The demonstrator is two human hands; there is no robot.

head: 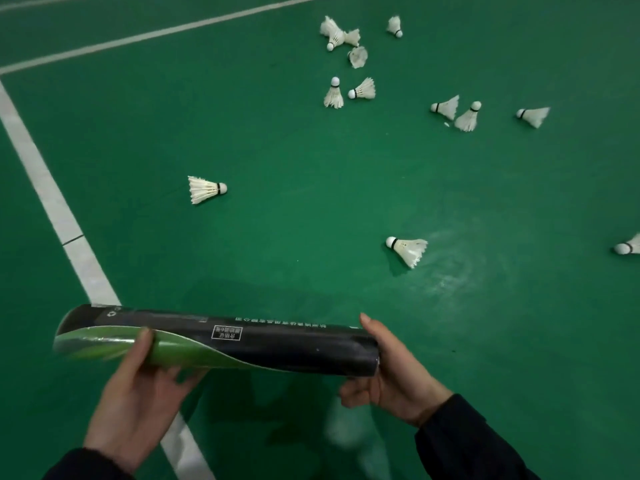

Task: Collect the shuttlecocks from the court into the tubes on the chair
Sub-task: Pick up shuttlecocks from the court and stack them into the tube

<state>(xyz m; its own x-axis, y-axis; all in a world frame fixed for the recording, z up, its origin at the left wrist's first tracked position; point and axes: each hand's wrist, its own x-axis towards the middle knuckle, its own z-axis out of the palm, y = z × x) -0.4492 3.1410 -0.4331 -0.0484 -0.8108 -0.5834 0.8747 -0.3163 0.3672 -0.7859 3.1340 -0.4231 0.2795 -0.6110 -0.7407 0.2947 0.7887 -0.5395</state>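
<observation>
Green court flooring [277, 168] fills the view, crossed by white boundary lines [41, 174] that run along the left side and meet near the upper left corner. Held level above it, low in the view, is a long black tube [263, 344] with a green swoosh at its left end and small printed text along its side. A person's left hand [138, 389] grips the tube near its green end, thumb over the top and fingers curled beneath. Their right hand [391, 372] is cupped against the tube's right end, thumb above and fingers curled below it, holding that end. Dark sleeves [464, 441] cover both wrists. Beneath the tube a blurred pale shape shows, too smeared to identify.

White feather shuttlecocks lie scattered on the floor beyond the tube. One [407, 250] lies nearest, just up and right of the right hand; another [206, 189] lies alone toward the left. A cluster [341, 36] sits at the top centre, a pair [348, 91] just below it, and more [457, 112] spread to the upper right. One [627, 245] is cut by the right edge
</observation>
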